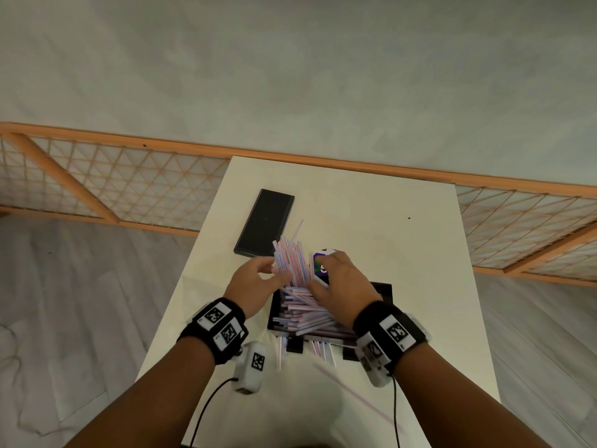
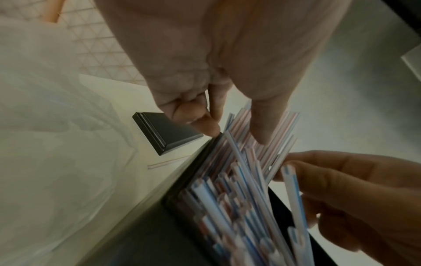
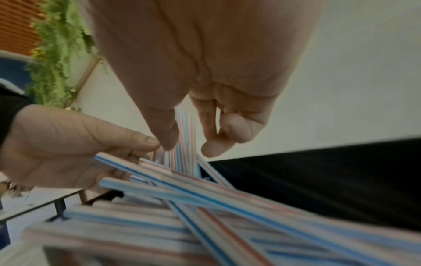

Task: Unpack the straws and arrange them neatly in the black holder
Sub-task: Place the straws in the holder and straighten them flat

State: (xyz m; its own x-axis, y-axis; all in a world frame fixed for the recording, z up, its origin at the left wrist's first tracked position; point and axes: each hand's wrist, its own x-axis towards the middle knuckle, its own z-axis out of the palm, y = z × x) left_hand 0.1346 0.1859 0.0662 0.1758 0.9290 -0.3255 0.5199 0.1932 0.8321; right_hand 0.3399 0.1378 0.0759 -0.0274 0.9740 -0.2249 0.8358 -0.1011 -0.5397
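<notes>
A black holder (image 1: 385, 288) stands near the table's front, piled with red- and blue-striped white straws (image 1: 307, 315) lying crosswise. A bundle of straws (image 1: 290, 257) slants up out of its far end. My left hand (image 1: 271, 270) grips that bundle from the left, its thumb (image 2: 262, 126) pressed on the straws (image 2: 241, 180). My right hand (image 1: 323, 276) grips the bundle from the right, thumb and fingers curled round it (image 3: 190, 145). A purple printed label (image 1: 323, 253) shows just past the right hand's knuckles. The holder's dark wall (image 3: 318, 180) runs beside that hand.
A flat black lid (image 1: 263, 223) lies on the white table (image 1: 403, 253) beyond the holder. Several loose straws (image 1: 318, 349) lie at the holder's near side, one more (image 2: 164, 162) by the lid. Translucent plastic wrap (image 2: 45, 126) sits to the left. A wooden lattice screen (image 1: 129, 189) stands behind.
</notes>
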